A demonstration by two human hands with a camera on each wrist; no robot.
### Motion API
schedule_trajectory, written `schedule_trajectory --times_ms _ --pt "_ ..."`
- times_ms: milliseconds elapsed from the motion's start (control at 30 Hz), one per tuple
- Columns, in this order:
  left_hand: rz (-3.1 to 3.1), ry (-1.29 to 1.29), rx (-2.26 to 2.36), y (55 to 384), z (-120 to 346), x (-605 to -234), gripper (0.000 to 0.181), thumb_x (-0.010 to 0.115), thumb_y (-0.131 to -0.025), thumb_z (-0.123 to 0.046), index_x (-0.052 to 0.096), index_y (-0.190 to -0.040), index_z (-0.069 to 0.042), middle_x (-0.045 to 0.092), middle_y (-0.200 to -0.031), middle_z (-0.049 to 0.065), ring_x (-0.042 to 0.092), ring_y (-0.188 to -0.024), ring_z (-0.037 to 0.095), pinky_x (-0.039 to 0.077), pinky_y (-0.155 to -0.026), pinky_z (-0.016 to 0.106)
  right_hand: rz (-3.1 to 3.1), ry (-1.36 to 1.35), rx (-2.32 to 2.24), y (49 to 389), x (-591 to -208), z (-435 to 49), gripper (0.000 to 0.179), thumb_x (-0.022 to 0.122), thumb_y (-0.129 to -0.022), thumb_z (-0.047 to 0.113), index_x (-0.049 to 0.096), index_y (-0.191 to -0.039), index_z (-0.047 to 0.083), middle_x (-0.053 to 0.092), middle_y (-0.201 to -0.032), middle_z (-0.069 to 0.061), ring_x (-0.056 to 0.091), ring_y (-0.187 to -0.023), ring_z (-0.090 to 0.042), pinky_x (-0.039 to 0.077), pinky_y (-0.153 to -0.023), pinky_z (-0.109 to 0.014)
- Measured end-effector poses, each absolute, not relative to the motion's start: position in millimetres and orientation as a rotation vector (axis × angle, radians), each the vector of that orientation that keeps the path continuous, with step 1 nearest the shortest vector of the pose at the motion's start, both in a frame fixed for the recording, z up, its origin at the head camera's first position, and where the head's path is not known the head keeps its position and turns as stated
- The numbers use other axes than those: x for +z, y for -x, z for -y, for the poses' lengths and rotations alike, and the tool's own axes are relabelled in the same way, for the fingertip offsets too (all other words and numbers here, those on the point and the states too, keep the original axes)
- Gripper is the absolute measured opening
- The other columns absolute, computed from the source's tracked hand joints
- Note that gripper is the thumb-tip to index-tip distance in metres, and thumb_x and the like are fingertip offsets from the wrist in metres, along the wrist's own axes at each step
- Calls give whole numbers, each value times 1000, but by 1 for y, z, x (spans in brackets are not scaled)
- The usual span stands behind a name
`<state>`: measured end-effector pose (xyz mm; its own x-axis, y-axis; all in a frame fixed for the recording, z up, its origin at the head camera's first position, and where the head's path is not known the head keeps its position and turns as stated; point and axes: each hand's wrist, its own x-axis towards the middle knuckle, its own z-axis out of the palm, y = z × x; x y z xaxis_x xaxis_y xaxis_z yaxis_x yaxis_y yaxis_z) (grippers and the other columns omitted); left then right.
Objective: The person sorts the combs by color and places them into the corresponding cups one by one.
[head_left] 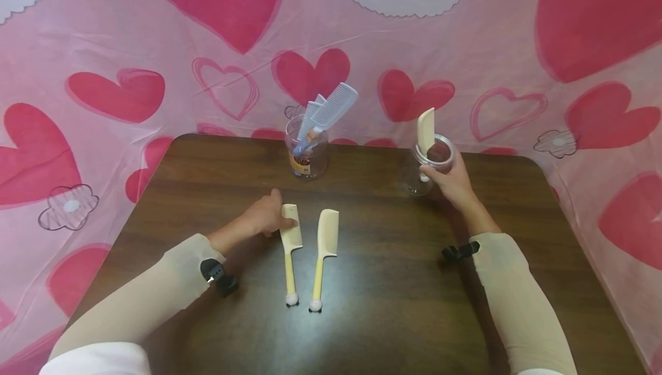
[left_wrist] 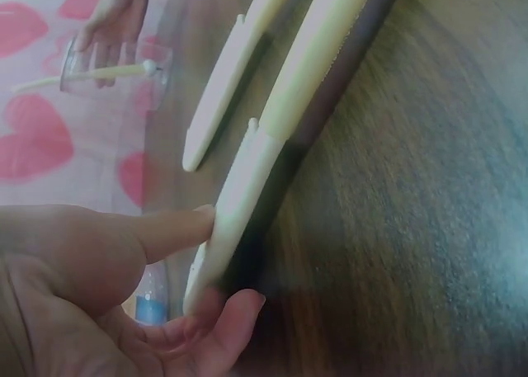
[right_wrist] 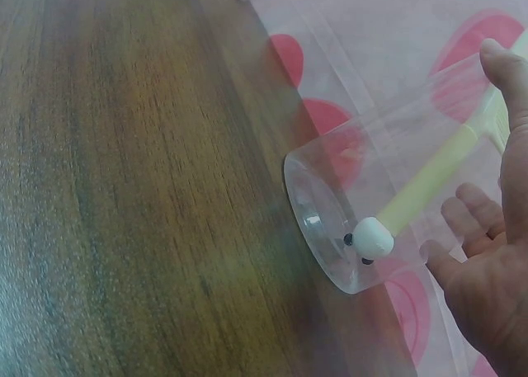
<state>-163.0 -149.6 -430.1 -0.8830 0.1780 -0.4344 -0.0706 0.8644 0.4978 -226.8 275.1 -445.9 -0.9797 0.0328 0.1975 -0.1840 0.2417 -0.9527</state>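
Note:
My left hand [head_left: 265, 215] pinches the toothed head of a cream comb [head_left: 292, 240], thumb on one side and fingers on the other in the left wrist view. Its yellow handle, tipped with a small white animal head, points toward me. Just right of it lies a matching comb [head_left: 327, 234]. At the right rear of the table, my right hand [head_left: 457, 184] grips a clear jar [head_left: 411, 177] near its rim. A third cream comb [head_left: 426, 129] stands in that jar, head up; the right wrist view shows its animal-head tip [right_wrist: 374, 238] near the jar's bottom.
Near the back edge stands another clear jar [head_left: 322, 159] with a label, holding several blue combs [head_left: 336, 105]. The dark wooden table [head_left: 393, 306] has rounded back corners. A pink cloth with hearts [head_left: 312, 73] hangs behind it.

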Motion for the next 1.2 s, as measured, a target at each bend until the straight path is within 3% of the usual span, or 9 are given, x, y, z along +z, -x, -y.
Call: schedule_trajectory --times_ms 267,367,567,767,900,1200 --pt "-2459 -107 900 166 150 -432 38 80 -88 -17 53 -100 6 62 -86 15 63 -58 20 58 -50 30 2343 -128 1829 226 -444 -275 81 76 -87 -2 33 -155 3 49 -139 -12 48 -124 -15 40 -102 -17" --pt "-2366 -93 1051 166 152 -430 33 78 -88 -11 51 -97 6 63 -88 17 65 -67 21 59 -53 32 2343 -127 1832 226 -445 -275 82 76 -87 -2 32 -155 3 48 -142 -14 48 -125 -17 40 -102 -17" --pt "-2139 -28 1284 168 160 -425 31 68 -93 1 40 -104 6 60 -99 25 70 -79 28 62 -63 37 2341 -109 1844 227 -445 -277 81 75 -87 -4 31 -155 1 47 -142 -16 47 -126 -16 39 -102 -16" --pt "-2000 -122 1319 170 167 -421 28 61 -96 4 50 -117 19 67 -100 25 71 -82 27 63 -70 41 2343 -134 1848 227 -444 -276 81 75 -87 -3 31 -155 1 47 -142 -15 49 -124 -16 41 -100 -14" --pt "-1985 -159 1316 169 170 -414 29 60 -98 2 54 -123 16 68 -100 21 70 -84 25 63 -73 43 2340 -126 1853 226 -444 -276 82 76 -87 -2 30 -156 3 45 -144 -16 47 -126 -17 40 -101 -13" --pt "-1951 -162 1382 170 176 -396 33 55 -105 -7 51 -131 13 67 -111 23 72 -93 28 61 -80 45 2363 -113 1853 221 -435 -272 81 75 -87 -1 30 -155 0 46 -144 -18 47 -127 -19 39 -103 -16"
